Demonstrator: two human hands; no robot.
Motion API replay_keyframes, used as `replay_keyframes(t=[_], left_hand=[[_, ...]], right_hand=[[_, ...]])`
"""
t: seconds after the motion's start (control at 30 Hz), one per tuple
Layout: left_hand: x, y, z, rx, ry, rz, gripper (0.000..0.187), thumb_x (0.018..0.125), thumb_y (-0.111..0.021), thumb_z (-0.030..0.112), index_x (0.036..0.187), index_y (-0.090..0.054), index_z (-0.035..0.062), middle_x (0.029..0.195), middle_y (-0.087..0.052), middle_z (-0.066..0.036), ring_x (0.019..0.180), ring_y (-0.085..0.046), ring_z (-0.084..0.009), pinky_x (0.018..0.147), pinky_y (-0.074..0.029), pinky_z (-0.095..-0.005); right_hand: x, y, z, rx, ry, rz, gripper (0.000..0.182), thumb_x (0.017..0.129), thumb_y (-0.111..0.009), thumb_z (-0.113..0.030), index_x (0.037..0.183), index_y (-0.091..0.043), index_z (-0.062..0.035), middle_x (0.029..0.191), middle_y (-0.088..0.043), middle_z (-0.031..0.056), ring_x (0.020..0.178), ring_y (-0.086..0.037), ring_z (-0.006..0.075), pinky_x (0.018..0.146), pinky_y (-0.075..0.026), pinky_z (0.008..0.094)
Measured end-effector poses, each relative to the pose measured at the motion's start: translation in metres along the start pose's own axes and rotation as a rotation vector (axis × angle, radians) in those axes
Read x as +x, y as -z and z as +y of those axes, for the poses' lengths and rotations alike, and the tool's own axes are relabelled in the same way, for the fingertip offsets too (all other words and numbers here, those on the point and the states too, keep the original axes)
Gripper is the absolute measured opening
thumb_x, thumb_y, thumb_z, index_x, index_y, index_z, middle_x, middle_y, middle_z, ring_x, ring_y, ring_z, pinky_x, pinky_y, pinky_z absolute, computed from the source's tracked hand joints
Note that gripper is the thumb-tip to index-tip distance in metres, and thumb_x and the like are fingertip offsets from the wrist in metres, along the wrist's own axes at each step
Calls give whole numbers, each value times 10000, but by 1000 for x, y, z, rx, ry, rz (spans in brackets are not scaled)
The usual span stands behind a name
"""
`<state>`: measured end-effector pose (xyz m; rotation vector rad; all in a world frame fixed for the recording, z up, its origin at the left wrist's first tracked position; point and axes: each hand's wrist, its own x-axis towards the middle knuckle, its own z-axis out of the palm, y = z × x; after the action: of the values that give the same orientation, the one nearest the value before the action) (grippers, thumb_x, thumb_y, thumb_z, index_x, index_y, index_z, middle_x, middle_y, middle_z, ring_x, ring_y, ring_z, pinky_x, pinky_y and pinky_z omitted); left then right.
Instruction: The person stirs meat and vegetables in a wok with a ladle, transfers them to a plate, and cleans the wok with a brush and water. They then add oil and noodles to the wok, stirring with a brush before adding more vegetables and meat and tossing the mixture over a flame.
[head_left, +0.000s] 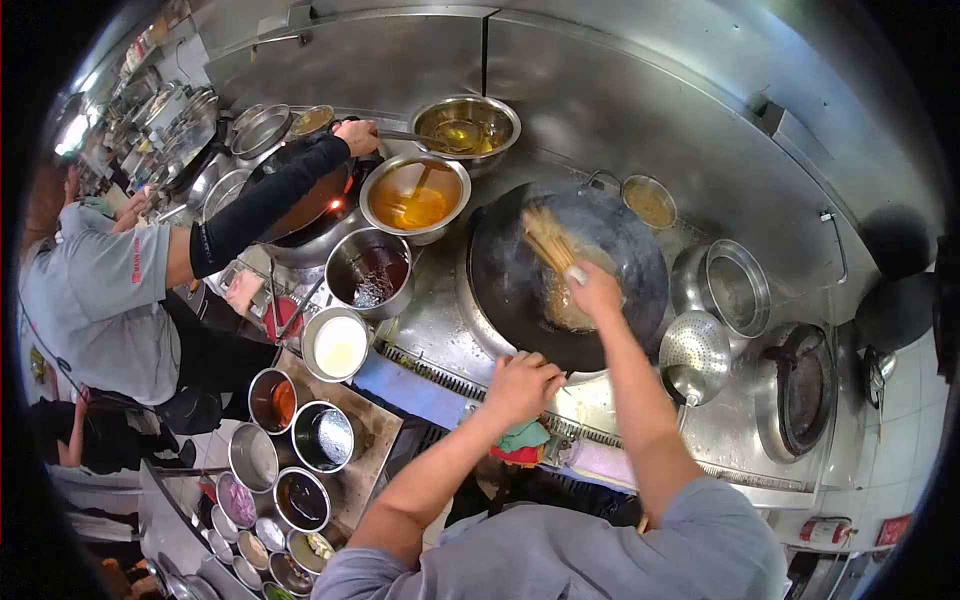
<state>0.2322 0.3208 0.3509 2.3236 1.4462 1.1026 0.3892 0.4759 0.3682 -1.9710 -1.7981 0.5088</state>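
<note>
A bamboo wok brush is in my right hand, its bristles down inside a large dark wok. Cloudy liquid lies in the wok's bottom beneath the brush. My left hand is closed at the wok's near edge, fingers curled where a handle would be; the fingers hide the exact grip. Just below that hand hangs a green and red cloth. A perforated metal skimmer rests to the right of the wok.
At left a co-worker's arm reaches with a ladle over a bowl of oil. Nearby stand a bowl of orange liquid, a pot of dark sauce and several sauce containers. A metal pot stands right.
</note>
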Motion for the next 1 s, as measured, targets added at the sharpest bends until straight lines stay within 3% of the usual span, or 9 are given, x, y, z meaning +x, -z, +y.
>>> replay_keyframes(t=[0.07, 0.3, 0.37, 0.4, 0.47, 0.73, 0.83, 0.9, 1.0], left_hand=[[0, -8, -20, -12, 10, -288, 168, 812, -617, 314, 845, -684, 163, 738, -615, -23, 842, -564, -200, 721, -389, -399], [3, -5, -17, 17, 20, -312, 202, 837, -585, 346, 842, -699, 180, 743, -618, -13, 831, -561, -202, 694, -381, -395], [-3, -8, -19, 65, 23, -349, 199, 841, -579, 350, 851, -703, 194, 752, -621, -11, 847, -563, -200, 706, -377, -393], [-3, -10, -20, 59, 20, -347, 199, 841, -578, 351, 851, -703, 197, 753, -623, -10, 851, -563, -198, 711, -375, -392], [-3, -15, -22, 64, 0, -331, 210, 844, -566, 358, 853, -705, 201, 767, -634, -12, 862, -562, -198, 718, -367, -402], [0, -12, -22, 43, 3, -307, 210, 837, -569, 343, 813, -704, 184, 770, -642, -21, 873, -559, -208, 734, -358, -423], [-1, -12, -19, 99, -22, -331, 213, 836, -580, 364, 840, -711, 196, 758, -640, -6, 848, -561, -187, 705, -363, -407], [1, -14, -20, 72, -23, -285, 203, 830, -588, 358, 831, -709, 194, 741, -633, -3, 844, -562, -187, 701, -362, -408], [2, -9, -19, 54, 17, -352, 224, 828, -576, 352, 784, -703, 172, 766, -638, -22, 858, -560, -202, 713, -373, -424]], right_hand=[[-4, -28, 6, 84, 35, 9, 396, 751, -660, -250, 1125, -625, -124, 1033, -635, 186, 979, -602, 348, 846, -475, 397], [-70, 60, 28, -256, 304, -337, 394, 738, -658, -317, 1114, -650, -198, 1052, -646, 144, 958, -627, 306, 851, -483, 390], [-29, 63, -16, -132, 10, -445, 394, 706, -656, -244, 1090, -660, -155, 1002, -657, 172, 938, -635, 305, 809, -497, 377], [18, 6, 23, 3, 216, -144, 359, 720, -653, -229, 1061, -663, -118, 966, -660, 186, 896, -644, 298, 788, -497, 386], [16, -17, -11, 66, -19, 122, 342, 741, -646, -216, 1056, -652, -83, 974, -656, 191, 901, -638, 306, 800, -488, 379], [-59, 44, -13, 1, 119, -387, 376, 754, -663, -260, 1109, -650, -137, 1111, -629, 149, 1033, -600, 305, 892, -460, 374], [5, -2, -3, 205, 77, -218, 363, 739, -670, -218, 1079, -649, -94, 933, -677, 163, 861, -662, 265, 773, -507, 383], [15, -49, -2, 116, -51, 267, 382, 742, -670, -221, 1102, -637, -97, 948, -672, 165, 892, -651, 304, 789, -497, 395], [-59, -38, 5, 65, 148, -41, 436, 733, -683, -259, 1140, -625, -113, 1013, -651, 181, 954, -623, 340, 842, -482, 395]])
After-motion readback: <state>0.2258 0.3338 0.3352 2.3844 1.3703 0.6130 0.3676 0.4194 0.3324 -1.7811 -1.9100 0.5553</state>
